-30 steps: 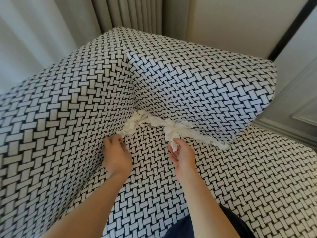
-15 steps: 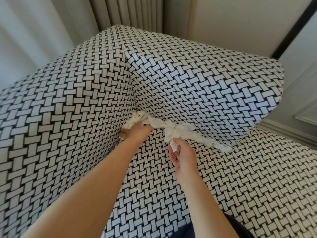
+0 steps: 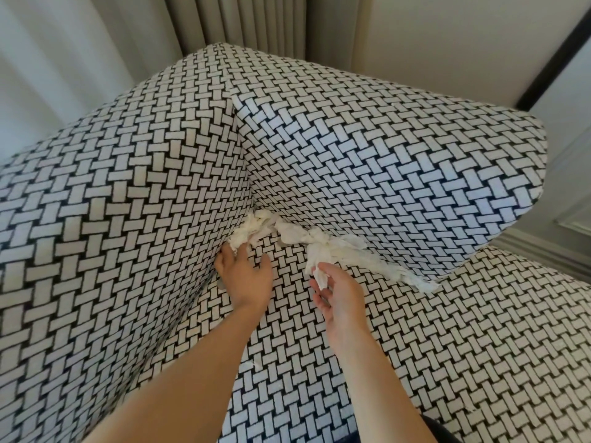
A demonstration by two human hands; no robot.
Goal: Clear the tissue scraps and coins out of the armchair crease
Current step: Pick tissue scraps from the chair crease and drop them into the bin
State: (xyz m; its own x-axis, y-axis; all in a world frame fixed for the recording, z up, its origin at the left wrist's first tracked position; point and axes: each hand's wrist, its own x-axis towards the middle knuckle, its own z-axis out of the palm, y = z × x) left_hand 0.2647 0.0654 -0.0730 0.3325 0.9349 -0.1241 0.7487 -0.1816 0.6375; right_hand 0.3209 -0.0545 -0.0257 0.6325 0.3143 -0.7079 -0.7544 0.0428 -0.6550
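Observation:
White tissue scraps (image 3: pixel 323 243) lie bunched along the crease where the seat meets the back cushion, from the armchair's inner corner out to the right. My left hand (image 3: pixel 244 278) is on the seat by the left arm, its fingertips curled into the left clump of tissue (image 3: pixel 241 236), thumb spread. My right hand (image 3: pixel 339 295) pinches one tissue scrap (image 3: pixel 319 276) just below the middle of the pile. A small grey edge, perhaps a coin (image 3: pixel 220 284), shows beside my left hand. Another grey bit (image 3: pixel 283 241) peeks out under the tissue.
The armchair (image 3: pixel 128 219) is covered in black-and-white woven-pattern fabric, with a loose back cushion (image 3: pixel 399 161) leaning over the crease. A tiny tissue fleck (image 3: pixel 256 364) lies on the seat near my left forearm. Curtains and a wall stand behind.
My left hand reached up into the corner tissue, then drew back down and left. My right hand stayed put with its scrap. The view moved closer to the crease.

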